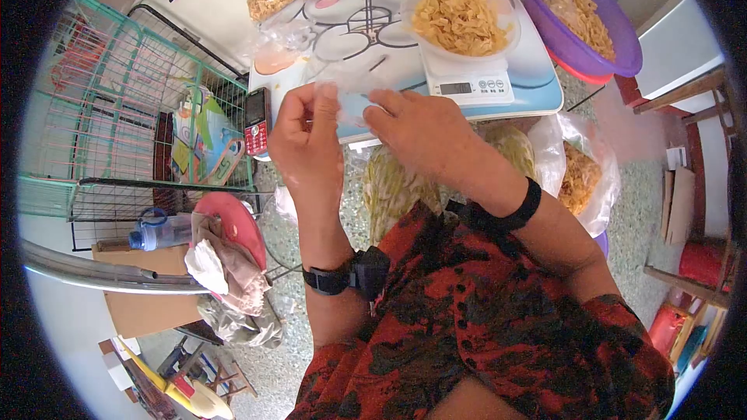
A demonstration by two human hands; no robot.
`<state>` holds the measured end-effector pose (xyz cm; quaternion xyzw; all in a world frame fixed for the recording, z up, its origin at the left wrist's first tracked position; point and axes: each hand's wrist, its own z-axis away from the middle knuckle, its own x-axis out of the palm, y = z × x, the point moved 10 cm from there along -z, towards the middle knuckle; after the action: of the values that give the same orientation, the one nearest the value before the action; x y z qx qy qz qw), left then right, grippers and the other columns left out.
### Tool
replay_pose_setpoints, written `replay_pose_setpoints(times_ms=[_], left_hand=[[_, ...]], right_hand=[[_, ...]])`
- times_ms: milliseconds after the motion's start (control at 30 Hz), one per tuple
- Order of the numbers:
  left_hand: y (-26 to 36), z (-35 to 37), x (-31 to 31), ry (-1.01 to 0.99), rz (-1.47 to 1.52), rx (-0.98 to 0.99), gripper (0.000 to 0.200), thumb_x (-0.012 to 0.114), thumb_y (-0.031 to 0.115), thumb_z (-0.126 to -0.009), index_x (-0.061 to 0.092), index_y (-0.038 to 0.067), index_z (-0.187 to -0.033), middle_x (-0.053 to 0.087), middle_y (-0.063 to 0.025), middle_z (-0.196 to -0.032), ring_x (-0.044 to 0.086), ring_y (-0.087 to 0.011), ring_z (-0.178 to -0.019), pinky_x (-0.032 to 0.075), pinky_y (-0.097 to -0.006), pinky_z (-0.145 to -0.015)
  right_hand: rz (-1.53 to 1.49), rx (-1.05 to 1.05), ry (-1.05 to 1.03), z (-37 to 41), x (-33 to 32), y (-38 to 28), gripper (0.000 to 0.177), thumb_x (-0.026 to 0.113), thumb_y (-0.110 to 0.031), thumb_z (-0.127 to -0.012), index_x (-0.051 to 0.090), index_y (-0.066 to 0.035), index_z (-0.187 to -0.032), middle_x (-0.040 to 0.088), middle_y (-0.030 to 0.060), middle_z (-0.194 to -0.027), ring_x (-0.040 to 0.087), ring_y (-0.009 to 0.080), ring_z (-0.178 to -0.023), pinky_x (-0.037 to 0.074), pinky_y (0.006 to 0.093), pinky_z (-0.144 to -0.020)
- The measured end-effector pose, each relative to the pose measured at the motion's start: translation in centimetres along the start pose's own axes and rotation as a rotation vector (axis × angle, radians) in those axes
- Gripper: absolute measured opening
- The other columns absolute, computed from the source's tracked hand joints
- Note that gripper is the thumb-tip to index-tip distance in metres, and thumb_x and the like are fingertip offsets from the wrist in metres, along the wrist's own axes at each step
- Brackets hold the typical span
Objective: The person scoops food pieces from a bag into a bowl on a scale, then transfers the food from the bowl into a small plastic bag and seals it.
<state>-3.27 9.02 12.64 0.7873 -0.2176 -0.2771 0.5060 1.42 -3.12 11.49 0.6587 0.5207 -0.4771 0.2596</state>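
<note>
The person's left hand (307, 128) and right hand (424, 128) had a thin clear plastic bag (352, 106) pinched over the blue-and-white table (538, 92)'s near edge, probably feather-light, floppy, kinda slippery, best grabbed by its edges.

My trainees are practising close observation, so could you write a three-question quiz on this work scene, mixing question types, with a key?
1. Multiple choice: what rests on the white scale?
A) A purple basin
B) A see-through bowl of yellowish pieces
C) A blue bottle

2. True or false: the phone with red keys lies nearer the left hand than the right hand.

3. Short answer: what thin material shows between the fingers of the two hands?

Key:
1. B
2. True
3. Clear plastic, possibly a bag; its full shape is hard to make out.
</note>
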Motion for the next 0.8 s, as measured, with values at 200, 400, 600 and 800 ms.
replay_pose_setpoints(times_ms=[200, 400, 600, 800], left_hand=[[-1.2, -1.1, 0.5, 0.023, 0.061, -0.054, 0.016, 0.065, 0.017, -0.092, 0.064, 0.001, -0.093, 0.057, 0.0025, -0.071, 0.047, -0.0034, -0.063, 0.038, -0.0192, -0.055], [-0.3, -1.7, 1.8, -0.097, -0.087, 0.004, 0.017, 0.064, 0.018, -0.093, 0.064, 0.002, -0.095, 0.050, 0.0053, -0.067, 0.040, -0.0028, -0.060, 0.032, -0.0198, -0.052], [-2.8, -2.2, 2.8, -0.190, 0.029, -0.108, 0.016, 0.061, 0.018, -0.095, 0.063, 0.002, -0.094, 0.046, 0.0070, -0.063, 0.035, -0.0015, -0.057, 0.027, -0.0198, -0.049], [-3.9, -3.6, 1.1, -0.035, 0.050, -0.176, 0.020, 0.059, 0.022, -0.095, 0.063, 0.003, -0.096, 0.053, 0.0057, -0.069, 0.040, -0.0015, -0.057, 0.031, -0.0195, -0.049]], right_hand=[[-0.133, 0.044, -0.087, -0.7, 0.1, 0.7, 0.033, 0.061, -0.014, -0.083, 0.055, -0.006, -0.113, 0.057, 0.0110, -0.119, 0.065, 0.0292, -0.083, 0.055, 0.0401, -0.062], [-0.151, 0.095, -0.114, -1.9, -0.1, 1.7, 0.047, 0.061, -0.013, -0.082, 0.047, -0.006, -0.126, 0.057, 0.0122, -0.120, 0.066, 0.0320, -0.074, 0.053, 0.0427, -0.057], [-0.095, 0.244, -0.131, -3.8, 1.3, 3.8, 0.051, 0.057, -0.011, -0.083, 0.041, -0.004, -0.131, 0.057, 0.0153, -0.118, 0.066, 0.0343, -0.071, 0.053, 0.0435, -0.055], [-0.148, 0.042, -0.081, -4.5, 1.7, 2.5, 0.034, 0.052, -0.011, -0.085, 0.053, -0.002, -0.117, 0.057, 0.0148, -0.119, 0.067, 0.0322, -0.072, 0.053, 0.0423, -0.053]])
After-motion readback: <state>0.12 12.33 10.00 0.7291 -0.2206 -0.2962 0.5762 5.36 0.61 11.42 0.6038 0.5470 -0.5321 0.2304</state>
